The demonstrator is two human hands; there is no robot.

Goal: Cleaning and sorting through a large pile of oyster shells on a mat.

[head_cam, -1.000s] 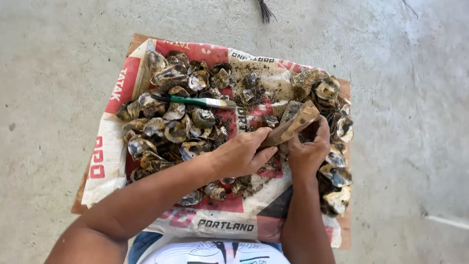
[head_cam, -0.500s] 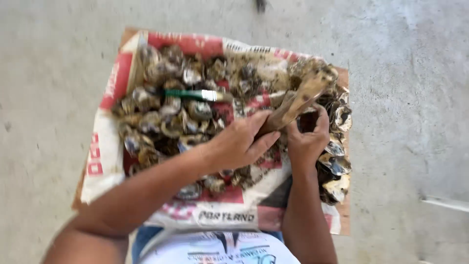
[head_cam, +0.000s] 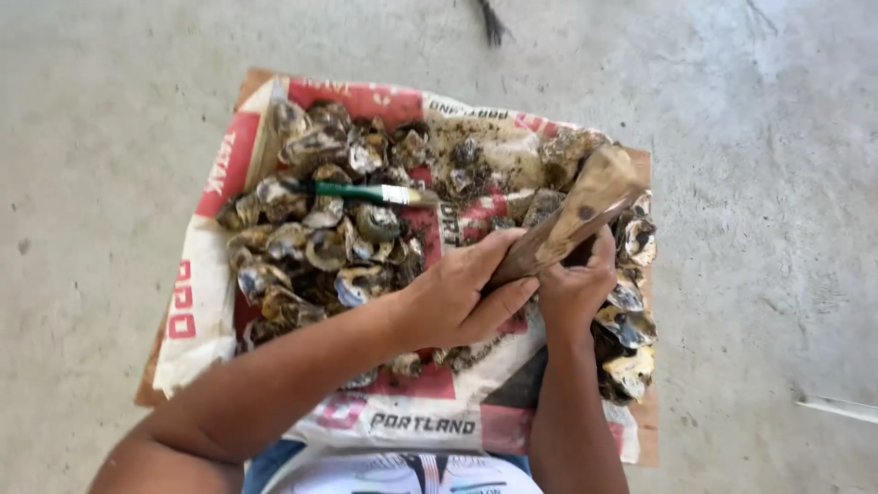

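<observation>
Both my hands grip one flat brown piece of wood (head_cam: 585,206) that slants up to the right over a pile of oyster shells (head_cam: 320,238). My left hand (head_cam: 462,293) closes on its lower end. My right hand (head_cam: 576,288) wraps it from below, just right of the left hand. The shells lie on a red-and-white printed sack (head_cam: 206,302) spread over brown cardboard. A green-handled tool with a white band (head_cam: 361,193) rests across the shells, to the upper left of my hands.
More shells (head_cam: 631,338) heap along the sack's right edge. Grey concrete floor (head_cam: 101,137) surrounds the sack. A dark bristly object (head_cam: 492,20) lies at the top edge, and a pale thin strip (head_cam: 837,407) lies on the floor at right.
The piece of wood has tilted further up at its right end and now stands out over the right-hand shells. Both hands kept their hold.
</observation>
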